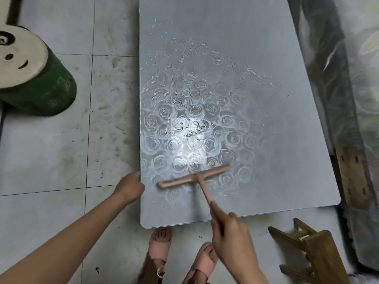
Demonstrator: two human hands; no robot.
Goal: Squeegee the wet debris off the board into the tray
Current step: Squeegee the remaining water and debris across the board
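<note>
Head view, 1 frame.

Board (266, 37): grey sheet, flat on the tiled floor (51, 150), filling the centre and upper right of the frame. Its near corner is at lower centre.

Water (184, 58): irregular film and beads across the upper-centre of the board. A bright glare patch sits at mid-board, with a rose pattern showing around it.

Squeegee (195, 177): pink, T-shaped. The blade lies on the lower part of the board, tilted, with its left end lower in the frame than its right end. The handle runs from the blade's middle down and to the right.

Right hand (231, 236): lower right of centre, fingers wrapped round the far end of the squeegee handle, index finger laid along the shaft. The blade sits up and to the left of this grasp, a full handle length away. The hand itself is just off the board's near edge.

Left hand (131, 185): left of centre, against the board's left edge, level with the blade's left end. Fingers look curled; cannot tell whether they clasp the edge or only lean on it.

Other items:
- 2 feet in pink sandals (158, 249), bottom centre, just below the board's near edge.
- Green stool with a panda-face top (41, 78), upper left.
- Wooden stool (313, 249), lower right, tipped.
</note>
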